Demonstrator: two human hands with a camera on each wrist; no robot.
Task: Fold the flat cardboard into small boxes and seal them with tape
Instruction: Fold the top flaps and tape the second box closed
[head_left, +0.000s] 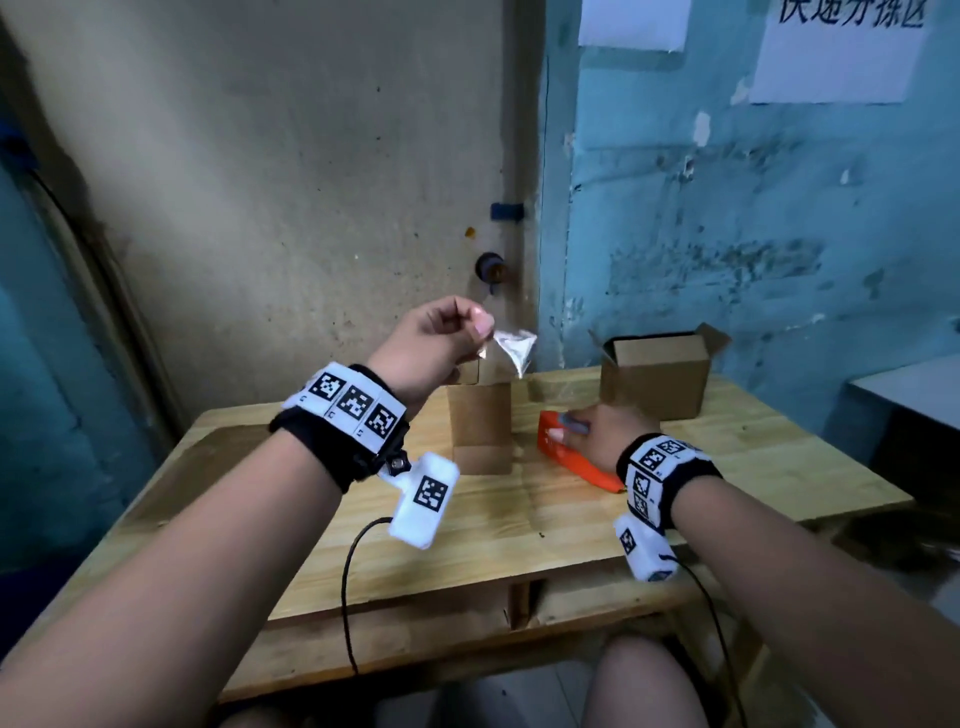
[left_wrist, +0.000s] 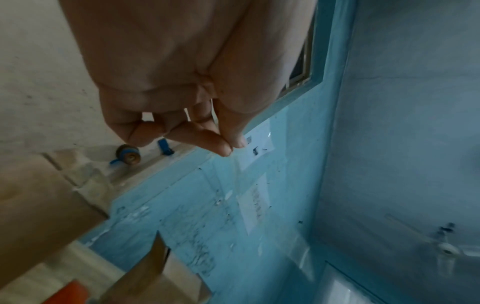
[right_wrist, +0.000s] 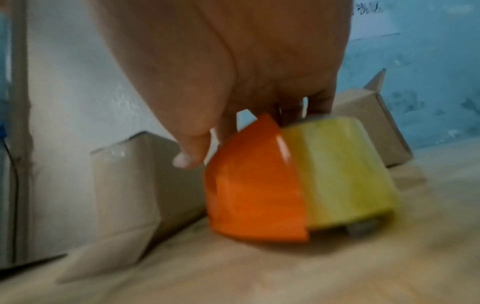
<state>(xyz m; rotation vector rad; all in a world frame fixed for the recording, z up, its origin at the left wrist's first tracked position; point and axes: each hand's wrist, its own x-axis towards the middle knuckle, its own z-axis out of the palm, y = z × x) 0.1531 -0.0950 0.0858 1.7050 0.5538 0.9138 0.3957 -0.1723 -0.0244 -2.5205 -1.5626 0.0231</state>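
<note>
A crumpled strip of clear tape (head_left: 511, 349) is pinched high by the left hand (head_left: 434, 345), above the upright box (head_left: 479, 427). The orange tape dispenser (head_left: 574, 457) is gripped on the tabletop (head_left: 519, 525) by the right hand (head_left: 597, 434). An open box (head_left: 657, 375) is seen behind.

Partly cropped Chinese characters on white wall sheet (head_left: 836, 52), roughly "快递分拣区", top edge cut off. Square coded markers on wristbands (head_left: 349, 401), not readable as text.

dispenser (head_left: 571, 457) orange | boxes (head_left: 480, 428) brown | wall (head_left: 779, 208) blue (patchy)
</note>
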